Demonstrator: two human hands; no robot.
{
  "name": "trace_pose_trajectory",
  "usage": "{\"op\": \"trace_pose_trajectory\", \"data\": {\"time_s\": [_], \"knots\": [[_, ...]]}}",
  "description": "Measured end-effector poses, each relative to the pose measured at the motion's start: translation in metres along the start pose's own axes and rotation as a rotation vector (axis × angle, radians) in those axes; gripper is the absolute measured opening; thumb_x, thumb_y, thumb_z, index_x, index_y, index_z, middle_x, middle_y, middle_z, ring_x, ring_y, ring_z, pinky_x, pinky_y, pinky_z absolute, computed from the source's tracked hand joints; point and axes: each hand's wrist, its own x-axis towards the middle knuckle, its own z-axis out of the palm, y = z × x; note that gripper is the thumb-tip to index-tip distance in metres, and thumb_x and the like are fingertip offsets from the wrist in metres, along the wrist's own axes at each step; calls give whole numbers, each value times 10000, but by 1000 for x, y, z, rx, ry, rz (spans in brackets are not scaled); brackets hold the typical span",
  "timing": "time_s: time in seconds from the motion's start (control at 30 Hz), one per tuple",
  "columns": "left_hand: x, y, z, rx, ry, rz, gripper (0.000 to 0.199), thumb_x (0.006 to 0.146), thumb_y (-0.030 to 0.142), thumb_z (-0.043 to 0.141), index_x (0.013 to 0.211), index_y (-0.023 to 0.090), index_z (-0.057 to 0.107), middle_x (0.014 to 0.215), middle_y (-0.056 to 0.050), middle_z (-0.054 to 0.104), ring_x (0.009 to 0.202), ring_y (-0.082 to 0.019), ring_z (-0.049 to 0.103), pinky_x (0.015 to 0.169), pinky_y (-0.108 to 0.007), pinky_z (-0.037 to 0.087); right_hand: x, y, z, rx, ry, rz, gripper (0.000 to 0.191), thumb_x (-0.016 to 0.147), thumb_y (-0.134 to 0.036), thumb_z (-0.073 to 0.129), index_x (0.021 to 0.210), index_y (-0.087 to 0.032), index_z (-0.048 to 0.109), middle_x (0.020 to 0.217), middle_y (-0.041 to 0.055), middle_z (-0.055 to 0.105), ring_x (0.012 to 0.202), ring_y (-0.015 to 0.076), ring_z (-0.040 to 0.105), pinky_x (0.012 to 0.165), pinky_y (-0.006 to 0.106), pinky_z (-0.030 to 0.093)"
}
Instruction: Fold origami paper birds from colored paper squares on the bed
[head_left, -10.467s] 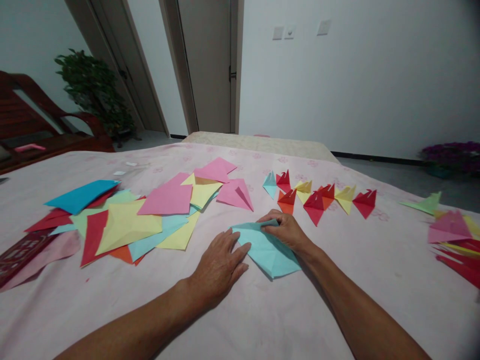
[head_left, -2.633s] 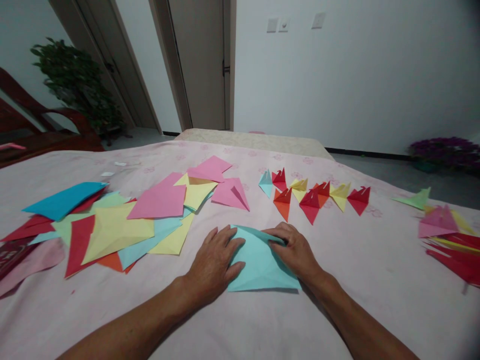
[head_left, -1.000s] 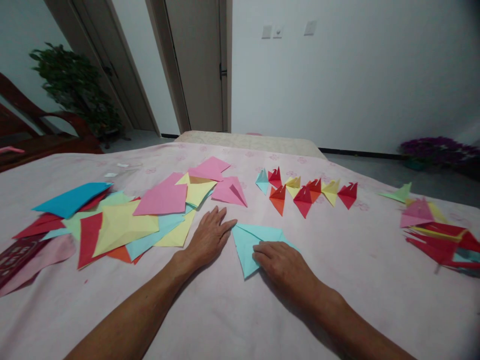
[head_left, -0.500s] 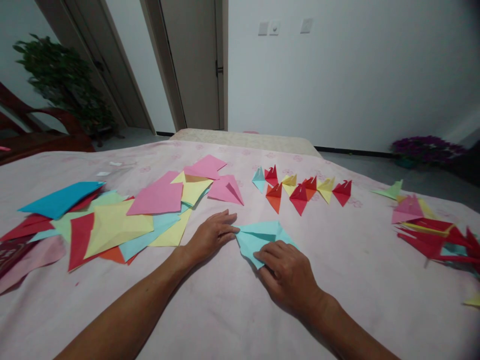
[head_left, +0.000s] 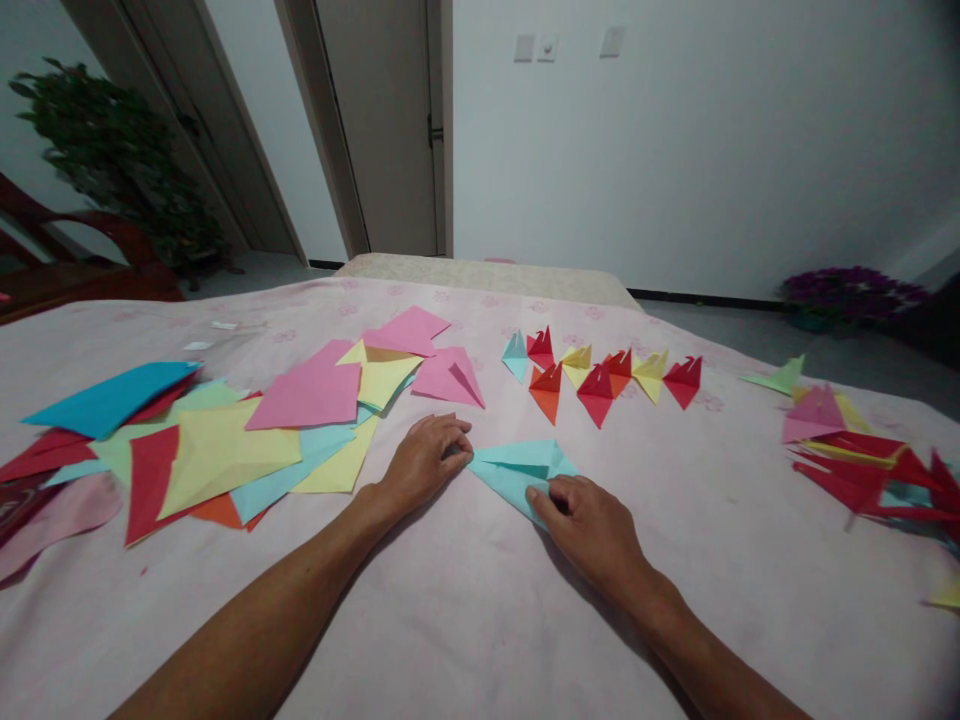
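A light blue sheet of origami paper (head_left: 517, 468), partly folded, lies on the cloth between my hands. My left hand (head_left: 431, 455) pinches its left corner between thumb and fingers. My right hand (head_left: 592, 520) grips the near right edge, thumb on top and fingers curled at the fold. A loose flap stands along the paper's far side. Just beyond sits a group of small folded paper cranes (head_left: 596, 385) in red, orange, yellow and light blue. A folded pink paper (head_left: 450, 376) lies beyond my left hand.
Coloured paper sheets (head_left: 232, 450) spread in an overlapping pile on the left. More folded pieces (head_left: 862, 465), mostly red, are heaped at the right edge. A pink flowered tablecloth (head_left: 450, 620) covers the table. A wooden chair (head_left: 97, 250) stands at the left.
The near part of the light blue paper has been folded over, leaving a straight slanted edge. My right hand has shifted slightly right along it. My left hand keeps the left corner.
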Motion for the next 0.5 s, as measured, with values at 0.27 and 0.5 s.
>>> {"op": "trace_pose_trajectory", "data": {"time_s": [0.27,0.5], "knots": [[-4,3,3,94,2,77,124,910,241,596,972,249,704,1187,-49,689,1228,-236,563,1093,-480,386,-5,5,3,-235,219,-149,117,849,-306,603,788,-217,556,807,41,630,790,222,555,648,325,332],[-7,-2,11,145,-63,283,273,965,218,517,1183,273,671,1282,-55,665,1314,-228,516,1108,-481,394,-11,2,7,-365,409,-417,378,922,-133,509,1291,-209,542,1194,117,626,1137,298,517,938,458,400]]}}
